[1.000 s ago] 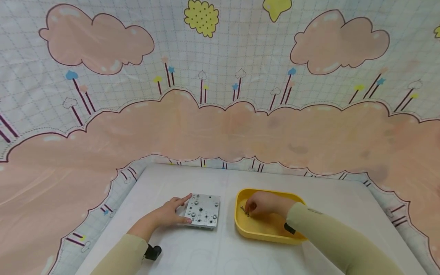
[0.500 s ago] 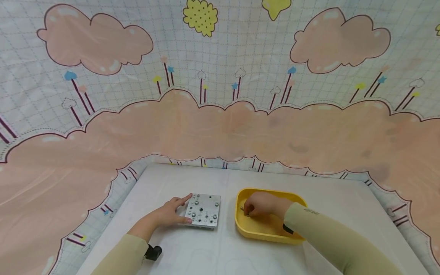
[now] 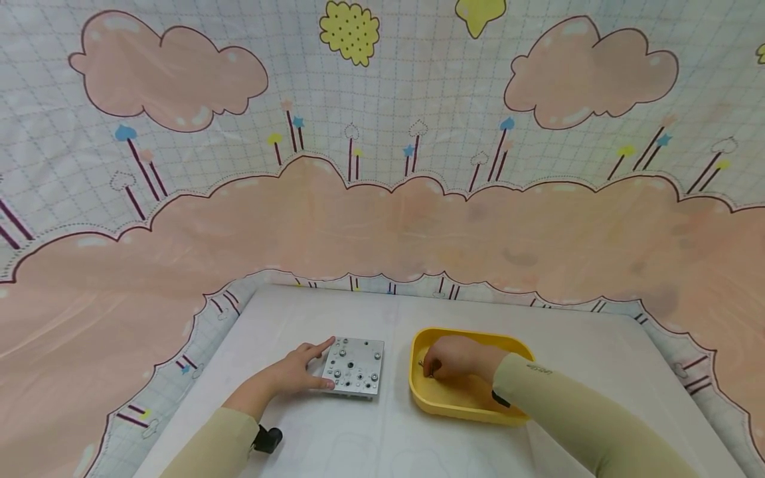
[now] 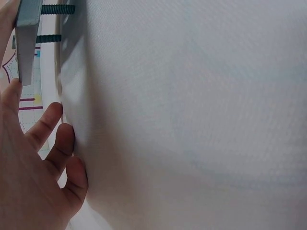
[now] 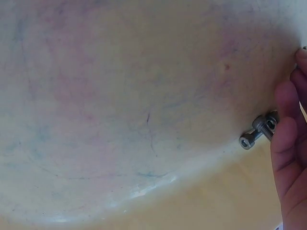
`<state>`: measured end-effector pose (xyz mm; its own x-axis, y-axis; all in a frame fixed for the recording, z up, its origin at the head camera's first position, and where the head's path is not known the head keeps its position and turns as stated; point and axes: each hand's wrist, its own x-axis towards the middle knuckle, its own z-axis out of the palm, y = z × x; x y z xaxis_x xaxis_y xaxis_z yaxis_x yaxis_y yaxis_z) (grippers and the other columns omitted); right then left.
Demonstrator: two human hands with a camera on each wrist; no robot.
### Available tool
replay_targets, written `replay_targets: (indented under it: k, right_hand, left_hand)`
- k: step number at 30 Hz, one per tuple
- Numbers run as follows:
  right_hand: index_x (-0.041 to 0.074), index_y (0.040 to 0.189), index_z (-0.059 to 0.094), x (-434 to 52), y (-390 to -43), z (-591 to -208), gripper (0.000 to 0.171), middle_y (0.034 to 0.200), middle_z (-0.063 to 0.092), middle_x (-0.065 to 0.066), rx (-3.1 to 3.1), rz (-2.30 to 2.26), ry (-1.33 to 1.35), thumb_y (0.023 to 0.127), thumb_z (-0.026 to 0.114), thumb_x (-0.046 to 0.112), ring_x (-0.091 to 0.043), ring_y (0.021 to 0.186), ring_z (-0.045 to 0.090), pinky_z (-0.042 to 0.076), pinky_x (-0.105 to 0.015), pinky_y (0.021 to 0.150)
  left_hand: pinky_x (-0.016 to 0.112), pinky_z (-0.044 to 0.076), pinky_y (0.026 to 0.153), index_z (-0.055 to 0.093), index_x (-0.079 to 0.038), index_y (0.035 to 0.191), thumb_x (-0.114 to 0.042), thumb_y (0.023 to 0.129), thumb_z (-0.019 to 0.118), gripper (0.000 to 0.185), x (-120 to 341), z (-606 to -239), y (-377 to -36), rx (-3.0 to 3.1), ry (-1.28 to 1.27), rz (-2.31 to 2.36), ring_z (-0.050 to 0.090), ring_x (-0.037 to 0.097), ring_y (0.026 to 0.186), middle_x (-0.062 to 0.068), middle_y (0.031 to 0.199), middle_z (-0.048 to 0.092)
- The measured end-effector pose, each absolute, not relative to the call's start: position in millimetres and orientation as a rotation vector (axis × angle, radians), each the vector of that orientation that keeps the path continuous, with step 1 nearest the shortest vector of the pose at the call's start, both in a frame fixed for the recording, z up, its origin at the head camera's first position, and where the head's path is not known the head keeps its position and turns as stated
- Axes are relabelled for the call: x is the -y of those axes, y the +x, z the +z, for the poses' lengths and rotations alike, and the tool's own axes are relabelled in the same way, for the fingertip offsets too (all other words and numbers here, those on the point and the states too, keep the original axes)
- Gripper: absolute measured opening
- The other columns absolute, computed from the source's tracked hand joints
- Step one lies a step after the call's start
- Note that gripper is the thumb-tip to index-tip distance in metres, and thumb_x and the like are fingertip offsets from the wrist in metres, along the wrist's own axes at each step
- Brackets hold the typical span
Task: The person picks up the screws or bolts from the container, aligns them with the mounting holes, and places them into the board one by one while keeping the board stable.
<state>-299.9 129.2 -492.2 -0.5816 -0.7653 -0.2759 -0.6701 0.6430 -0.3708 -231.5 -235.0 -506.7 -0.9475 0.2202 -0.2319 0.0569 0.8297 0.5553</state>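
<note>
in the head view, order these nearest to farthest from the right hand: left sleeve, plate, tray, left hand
1. Tray: the right hand is inside it.
2. Plate: left of the tray.
3. Left hand: touching the plate's left side.
4. Left sleeve: past the left hand, at lower left.

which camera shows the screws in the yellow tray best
Right wrist: the screws appear close up, socket heads and threads visible. The head view shows them tiny beside the right hand; the left wrist view none of these.
</note>
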Motion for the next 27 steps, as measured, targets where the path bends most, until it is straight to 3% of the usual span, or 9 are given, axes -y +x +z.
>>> replay_targets:
  k: [21,27]
  right_hand:
    - [0.03,0.09,0.073,-124.5,-299.2,-493.5,0.016,0.081,0.059,0.016,-2.45,-0.261,-1.132,0.089,0.073,0.013,-0.007,0.077,0.052,0.048,-0.022,0.077]
    - [0.026,0.092,0.075,-125.1,-297.0,-489.7,0.011,0.082,0.06,0.017,-2.46,-0.229,-1.19,0.089,0.074,0.015,-0.006,0.075,0.051,0.049,-0.022,0.079]
  left_hand:
    - [0.067,0.035,0.103,0.031,-0.03,0.157,-0.054,0.073,0.083,0.101,237.3,-510.2,-232.8,-2.723,0.217,0.791,0.043,0.043,0.131,0.015,0.139,0.047]
    - [0.066,0.037,0.101,0.033,-0.03,0.156,-0.05,0.072,0.085,0.101,236.2,-509.6,-231.9,-2.739,0.209,0.789,0.046,0.042,0.129,0.014,0.139,0.048]
